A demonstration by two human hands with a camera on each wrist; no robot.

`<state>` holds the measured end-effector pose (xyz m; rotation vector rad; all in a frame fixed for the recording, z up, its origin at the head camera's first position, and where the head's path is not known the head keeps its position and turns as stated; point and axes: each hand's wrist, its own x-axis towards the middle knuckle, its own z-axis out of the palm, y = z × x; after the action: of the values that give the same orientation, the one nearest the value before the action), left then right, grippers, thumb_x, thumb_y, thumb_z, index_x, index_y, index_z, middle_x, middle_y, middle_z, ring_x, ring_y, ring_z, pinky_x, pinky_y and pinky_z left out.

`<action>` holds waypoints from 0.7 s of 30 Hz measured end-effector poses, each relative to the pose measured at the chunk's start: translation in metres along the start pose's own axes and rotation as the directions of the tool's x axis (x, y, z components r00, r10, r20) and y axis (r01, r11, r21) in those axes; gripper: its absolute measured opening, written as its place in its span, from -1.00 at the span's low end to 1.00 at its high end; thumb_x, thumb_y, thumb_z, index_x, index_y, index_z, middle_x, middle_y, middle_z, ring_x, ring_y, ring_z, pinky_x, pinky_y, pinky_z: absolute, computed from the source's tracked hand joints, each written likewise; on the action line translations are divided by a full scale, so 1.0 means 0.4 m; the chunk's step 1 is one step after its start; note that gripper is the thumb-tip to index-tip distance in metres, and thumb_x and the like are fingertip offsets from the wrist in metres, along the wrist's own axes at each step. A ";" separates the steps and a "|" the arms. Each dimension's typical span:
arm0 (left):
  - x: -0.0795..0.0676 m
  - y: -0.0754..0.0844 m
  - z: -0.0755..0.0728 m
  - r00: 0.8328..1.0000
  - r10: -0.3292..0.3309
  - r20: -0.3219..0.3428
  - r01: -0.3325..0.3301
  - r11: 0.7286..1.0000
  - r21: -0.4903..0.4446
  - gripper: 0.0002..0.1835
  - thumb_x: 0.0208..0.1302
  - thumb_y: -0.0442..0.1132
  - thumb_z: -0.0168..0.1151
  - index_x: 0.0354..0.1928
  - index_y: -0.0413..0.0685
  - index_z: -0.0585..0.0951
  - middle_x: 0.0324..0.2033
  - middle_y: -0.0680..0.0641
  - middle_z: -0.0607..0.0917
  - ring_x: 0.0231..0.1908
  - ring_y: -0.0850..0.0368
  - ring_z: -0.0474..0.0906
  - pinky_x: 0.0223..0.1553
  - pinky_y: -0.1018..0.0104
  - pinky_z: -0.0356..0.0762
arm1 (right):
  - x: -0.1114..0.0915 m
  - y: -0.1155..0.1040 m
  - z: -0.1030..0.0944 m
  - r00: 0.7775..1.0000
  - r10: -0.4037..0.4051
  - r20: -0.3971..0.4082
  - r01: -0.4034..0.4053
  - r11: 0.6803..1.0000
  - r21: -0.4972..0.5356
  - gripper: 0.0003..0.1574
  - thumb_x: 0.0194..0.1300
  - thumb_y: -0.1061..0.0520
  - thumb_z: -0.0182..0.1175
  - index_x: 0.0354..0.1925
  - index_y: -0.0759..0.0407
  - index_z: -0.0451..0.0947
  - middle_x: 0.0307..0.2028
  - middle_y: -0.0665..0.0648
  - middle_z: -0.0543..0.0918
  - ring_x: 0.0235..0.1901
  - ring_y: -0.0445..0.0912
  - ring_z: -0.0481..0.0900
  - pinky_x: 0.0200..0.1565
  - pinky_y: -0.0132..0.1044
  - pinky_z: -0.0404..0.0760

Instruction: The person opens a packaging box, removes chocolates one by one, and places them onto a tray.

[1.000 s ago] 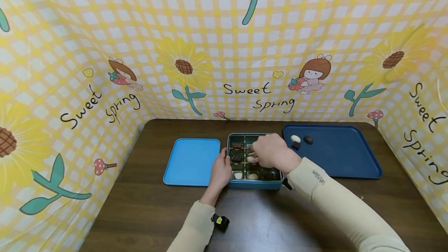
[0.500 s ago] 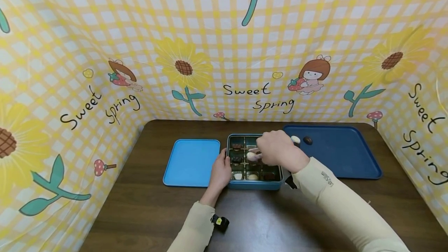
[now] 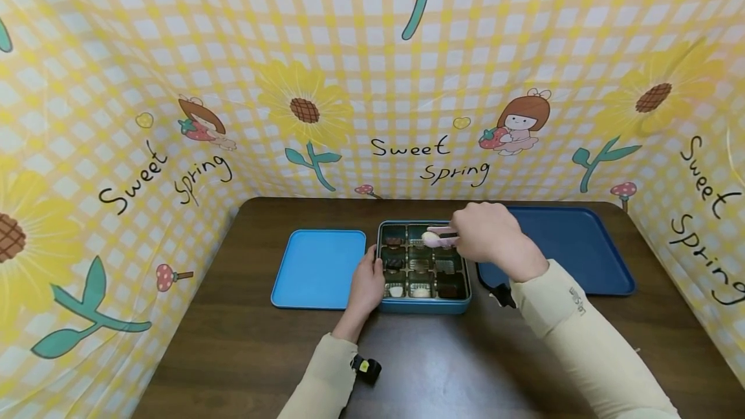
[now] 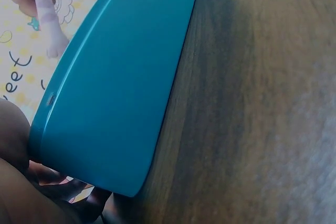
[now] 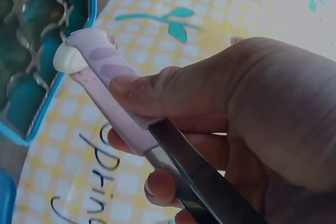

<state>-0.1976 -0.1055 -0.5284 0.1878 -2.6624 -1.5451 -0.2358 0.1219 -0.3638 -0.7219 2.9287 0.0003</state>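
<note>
My right hand (image 3: 491, 238) pinches pink-tipped tongs (image 5: 118, 69) with metal handles. Between the tong tips sits a small rounded white chocolate (image 5: 68, 59), raised above the back right of the divided box (image 3: 425, 306). My left hand (image 3: 368, 283) grips that blue box at its left side; in the left wrist view thumb and fingers wrap a corner of its teal wall (image 4: 121, 82). Inside the box, a dark chocolate (image 3: 451, 286) lies in the front right compartment. White pieces lie in the front left and front middle ones, and darker pieces fill some compartments along the left.
A light blue flat lid or tray (image 3: 320, 270) lies left of the box on the brown wooden table (image 3: 407, 367). To the right is a navy tray (image 3: 582, 251), partly covered by the right hand and sleeve. A yellow checked cloth (image 3: 372, 83) walls the table.
The right hand has lifted the white chocolate out of the box's middle compartment with the tongs and moved it up and right. The left hand stays on the box.
</note>
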 end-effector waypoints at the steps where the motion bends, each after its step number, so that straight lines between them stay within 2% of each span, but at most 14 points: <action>1: 0.001 0.000 0.000 1.000 -0.004 0.002 0.004 1.000 -0.004 -0.49 0.63 -0.26 -0.12 0.50 -0.31 0.26 0.34 -0.35 0.44 -0.12 -0.15 0.58 -0.12 -0.05 0.52 | -0.004 0.009 -0.002 1.000 0.009 -0.001 -0.009 1.000 0.000 -0.87 0.30 0.15 0.28 -0.39 -0.05 0.70 -0.63 -0.01 0.52 -0.62 -0.07 0.40 -0.54 -0.16 0.31; 4: 0.002 0.001 0.000 1.000 -0.010 0.004 0.010 1.000 0.006 -0.50 0.63 -0.26 -0.13 0.50 -0.30 0.26 0.32 -0.35 0.46 -0.19 -0.08 0.57 -0.17 -0.01 0.51 | -0.016 0.035 -0.006 0.999 0.040 -0.001 -0.040 0.999 0.014 -0.91 0.28 0.15 0.28 -0.33 -0.02 0.72 -0.58 0.01 0.56 -0.59 -0.06 0.41 -0.53 -0.16 0.33; 6: 0.003 0.001 -0.001 1.000 -0.013 0.007 0.012 1.000 0.009 -0.50 0.63 -0.27 -0.13 0.50 -0.30 0.26 0.30 -0.35 0.47 -0.22 -0.08 0.56 -0.20 0.00 0.50 | -0.025 0.054 -0.007 0.998 0.057 0.002 -0.057 0.998 0.021 -0.85 0.28 0.16 0.27 -0.21 0.00 0.76 -0.52 0.02 0.60 -0.56 -0.05 0.44 -0.52 -0.15 0.36; 11: 0.002 0.004 -0.003 1.000 -0.019 0.007 0.019 1.000 0.011 -0.50 0.63 -0.27 -0.13 0.50 -0.29 0.27 0.31 -0.34 0.46 -0.05 -0.15 0.59 -0.14 -0.04 0.53 | -0.041 0.101 0.000 0.995 0.099 0.020 -0.099 0.994 0.045 -0.65 0.28 0.17 0.26 0.02 0.04 0.76 -0.40 0.07 0.67 -0.51 -0.04 0.50 -0.48 -0.13 0.43; 13: 0.002 0.004 -0.002 1.000 -0.024 0.005 0.024 1.000 0.007 -0.50 0.63 -0.26 -0.13 0.50 -0.28 0.27 0.32 -0.34 0.46 0.01 -0.17 0.57 -0.11 -0.05 0.53 | -0.048 0.118 0.004 0.993 0.115 0.033 -0.116 0.992 0.056 -0.65 0.28 0.15 0.28 0.03 0.06 0.76 -0.39 0.07 0.68 -0.51 -0.04 0.50 -0.49 -0.14 0.43; 21: 0.003 0.004 0.000 1.000 -0.026 0.004 0.026 1.000 0.004 -0.50 0.63 -0.25 -0.13 0.50 -0.26 0.28 0.29 -0.33 0.48 0.02 -0.18 0.57 -0.09 -0.07 0.54 | -0.076 0.175 0.017 0.984 0.165 0.065 -0.171 0.982 0.086 -0.74 0.24 0.15 0.29 -0.10 0.06 0.78 -0.46 0.04 0.63 -0.53 -0.03 0.47 -0.49 -0.14 0.39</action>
<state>-0.1988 -0.1049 -0.5269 0.2209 -2.6767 -1.5496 -0.2408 0.1981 -0.3689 -0.4520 2.9031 -0.0941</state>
